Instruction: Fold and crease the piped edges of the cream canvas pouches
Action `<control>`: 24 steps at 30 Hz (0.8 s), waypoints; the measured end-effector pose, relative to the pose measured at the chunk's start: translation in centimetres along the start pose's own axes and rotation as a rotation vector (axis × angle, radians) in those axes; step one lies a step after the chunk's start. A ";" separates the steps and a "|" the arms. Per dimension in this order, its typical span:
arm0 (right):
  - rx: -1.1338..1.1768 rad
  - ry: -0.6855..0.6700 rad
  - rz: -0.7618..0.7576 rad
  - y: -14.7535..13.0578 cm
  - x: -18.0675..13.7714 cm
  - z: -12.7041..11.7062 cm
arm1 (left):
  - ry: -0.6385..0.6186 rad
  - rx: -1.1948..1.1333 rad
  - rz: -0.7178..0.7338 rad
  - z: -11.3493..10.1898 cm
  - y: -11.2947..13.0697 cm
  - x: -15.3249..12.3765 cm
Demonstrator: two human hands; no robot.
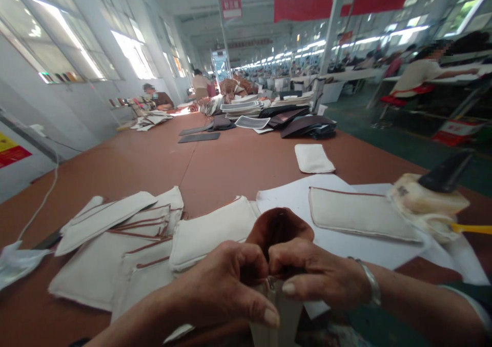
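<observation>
Both hands meet at the near edge of the table, gripping one brown piece with a pale lining (pixel 282 224) that looks like leather; its kind is partly hidden. My left hand (pixel 223 280) pinches its left side, thumb laid along the pale lower part. From the right, my right hand (pixel 319 275), with a silver bangle on the wrist, curls its fingers over the edge, thumb opposite. A seam or zip-like strip runs down between the thumbs. Just beyond my left hand lies a cream padded fabric piece (pixel 215 229). Beyond my right hand is another with brown edging (pixel 357 211).
Cream pieces with brown edging (pixel 96 254) are heaped at left. White paper sheets (pixel 284 193) lie under the work. A yellowish container with a black top (pixel 430 193) stands at right. Stacked dark and pale pieces (pixel 269 114) cover the table's far end. People sit farther off.
</observation>
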State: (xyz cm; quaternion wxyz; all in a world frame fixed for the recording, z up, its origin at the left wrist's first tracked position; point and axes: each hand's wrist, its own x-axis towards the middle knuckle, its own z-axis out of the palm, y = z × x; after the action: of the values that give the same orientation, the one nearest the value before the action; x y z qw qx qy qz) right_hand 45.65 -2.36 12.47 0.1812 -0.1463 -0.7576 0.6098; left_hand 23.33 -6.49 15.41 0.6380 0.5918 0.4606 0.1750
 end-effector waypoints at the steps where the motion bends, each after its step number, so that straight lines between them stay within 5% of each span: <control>1: 0.026 0.007 0.008 0.0 -0.2 0.1 | 0.023 0.036 0.009 0.3 0.2 0.1; 8: 0.098 0.098 0.047 0.8 -0.9 0.7 | 0.211 0.122 -0.001 2.8 1.4 0.3; 16: 0.099 0.135 0.077 1.5 -1.4 0.7 | 0.163 0.089 -0.013 2.1 0.9 0.6; 24: -0.173 0.230 0.088 -0.6 -1.3 0.8 | 0.149 0.022 0.030 2.3 0.0 1.2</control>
State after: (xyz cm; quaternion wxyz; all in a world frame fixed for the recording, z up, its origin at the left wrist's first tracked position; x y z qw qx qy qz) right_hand 46.46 -3.77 12.81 0.2269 -0.2633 -0.7745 0.5285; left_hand 25.78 -6.98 14.68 0.5926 0.5909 0.4997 0.2232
